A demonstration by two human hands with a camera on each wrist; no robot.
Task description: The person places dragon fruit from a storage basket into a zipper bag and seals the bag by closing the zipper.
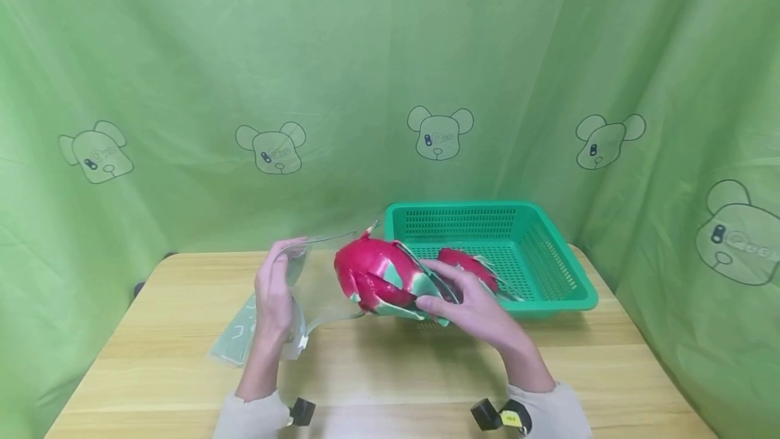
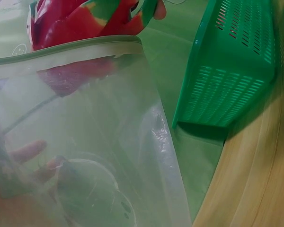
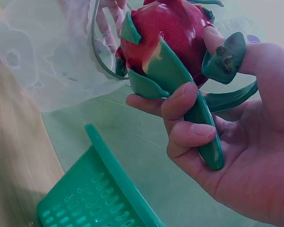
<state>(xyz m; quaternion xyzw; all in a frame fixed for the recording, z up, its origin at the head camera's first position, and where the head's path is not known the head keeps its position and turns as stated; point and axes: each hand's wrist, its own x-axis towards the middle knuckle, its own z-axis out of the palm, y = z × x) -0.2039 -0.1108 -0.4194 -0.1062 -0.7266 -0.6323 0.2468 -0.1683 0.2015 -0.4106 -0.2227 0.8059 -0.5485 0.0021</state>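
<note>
My right hand (image 1: pixel 469 303) grips a red dragon fruit (image 1: pixel 372 266) by its green-leaved end, fingers curled round the long leaves in the right wrist view. The fruit is held above the table, its red end pointing left. My left hand (image 1: pixel 275 293) holds a clear zip bag (image 2: pixel 113 123), whose mouth is spread toward the fruit. Through the film, the left fingers (image 2: pixel 31 150) show blurred in the left wrist view. A white slider (image 1: pixel 303 342) sits at the bag's lower edge. In the left wrist view the fruit's lower part overlaps the bag's mouth.
A green perforated basket (image 1: pixel 551 249) stands at the back right with another dragon fruit (image 1: pixel 466 264) in it. Left of my left wrist, clear plastic with white print (image 1: pixel 234 337) shows over the wooden table (image 1: pixel 390 385). A green curtain (image 1: pixel 341 73) hangs behind.
</note>
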